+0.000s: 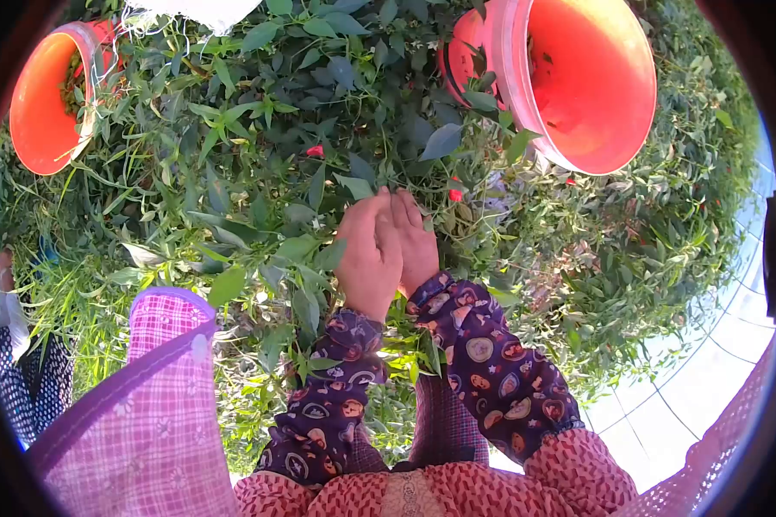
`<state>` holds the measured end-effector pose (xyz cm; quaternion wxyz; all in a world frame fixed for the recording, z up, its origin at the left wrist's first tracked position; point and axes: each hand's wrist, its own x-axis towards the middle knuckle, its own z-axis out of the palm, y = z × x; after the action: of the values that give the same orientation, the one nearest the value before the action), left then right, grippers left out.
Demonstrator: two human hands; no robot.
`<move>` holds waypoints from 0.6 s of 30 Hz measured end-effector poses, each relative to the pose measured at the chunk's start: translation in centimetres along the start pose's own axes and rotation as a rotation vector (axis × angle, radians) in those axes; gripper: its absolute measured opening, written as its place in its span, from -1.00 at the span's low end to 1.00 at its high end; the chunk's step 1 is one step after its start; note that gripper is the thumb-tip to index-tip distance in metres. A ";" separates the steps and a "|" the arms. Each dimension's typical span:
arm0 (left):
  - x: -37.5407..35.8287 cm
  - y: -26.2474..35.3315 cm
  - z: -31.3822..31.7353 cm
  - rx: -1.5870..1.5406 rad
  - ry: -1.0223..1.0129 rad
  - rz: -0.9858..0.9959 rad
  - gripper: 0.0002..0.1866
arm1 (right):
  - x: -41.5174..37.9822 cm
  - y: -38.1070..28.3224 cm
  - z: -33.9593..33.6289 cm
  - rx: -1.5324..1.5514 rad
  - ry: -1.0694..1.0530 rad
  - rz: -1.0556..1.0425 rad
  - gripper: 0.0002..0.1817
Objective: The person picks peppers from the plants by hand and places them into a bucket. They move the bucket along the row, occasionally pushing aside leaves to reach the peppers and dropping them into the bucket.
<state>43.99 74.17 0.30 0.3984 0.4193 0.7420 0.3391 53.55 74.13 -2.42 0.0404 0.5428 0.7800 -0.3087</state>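
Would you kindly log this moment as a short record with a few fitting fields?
setting: leafy green plants bearing small red fruits
left hand: pressed beside the right, fingers reaching into the leaves
right hand: fingers among the foliage; whether they grip anything is hidden
sleeves: dark patterned sleeves
containers: two orange buckets, one upper left, one upper right

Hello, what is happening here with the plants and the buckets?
A person in patterned sleeves has both hands pressed close together in a leafy green bush. The left hand and the right hand reach among the leaves, close to small red fruits; what the fingers hold is hidden. An orange bucket sits at the upper right, and another orange bucket at the upper left.
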 end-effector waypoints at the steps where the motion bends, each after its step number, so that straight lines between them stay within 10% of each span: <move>1: 0.1 -0.1 -0.1 0.161 -0.033 0.190 -0.60 | -0.5 0.0 0.8 0.104 0.020 0.022 -0.46; 9: -0.7 0.3 3.5 0.513 -0.763 0.281 -0.44 | -3.0 0.3 4.2 0.018 0.123 0.041 -0.49; 18: -1.0 0.0 3.8 0.474 -0.737 0.178 -0.70 | -9.2 1.2 -3.6 0.110 -0.350 -0.114 -0.51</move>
<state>47.61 73.92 -1.13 0.4985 0.6541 0.5686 0.0206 59.34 68.75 3.56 0.1280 0.4370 0.7726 -0.4425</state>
